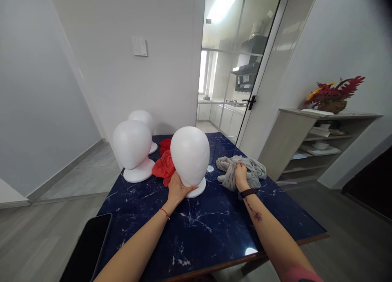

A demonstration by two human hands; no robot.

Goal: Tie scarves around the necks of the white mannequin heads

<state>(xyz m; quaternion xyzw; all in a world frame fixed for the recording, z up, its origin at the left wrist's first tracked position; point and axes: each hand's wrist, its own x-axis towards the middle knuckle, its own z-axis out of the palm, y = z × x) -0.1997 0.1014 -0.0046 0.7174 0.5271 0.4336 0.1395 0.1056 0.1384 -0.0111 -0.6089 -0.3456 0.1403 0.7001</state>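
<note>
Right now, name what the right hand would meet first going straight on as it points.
More of the grey cloth that the right hand holds; beyond it, probably the door, though depth is unclear.

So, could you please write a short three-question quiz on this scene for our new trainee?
1. How many white heads are in view?
2. Which thing does the right hand grip?
a) the red cloth
b) the grey cloth
c) the black phone
3. True or false: the left hand is held up in the air, touching none of the heads.

Key:
1: three.
2: b.
3: false; it touches the rightmost head low down, by its base.
</note>
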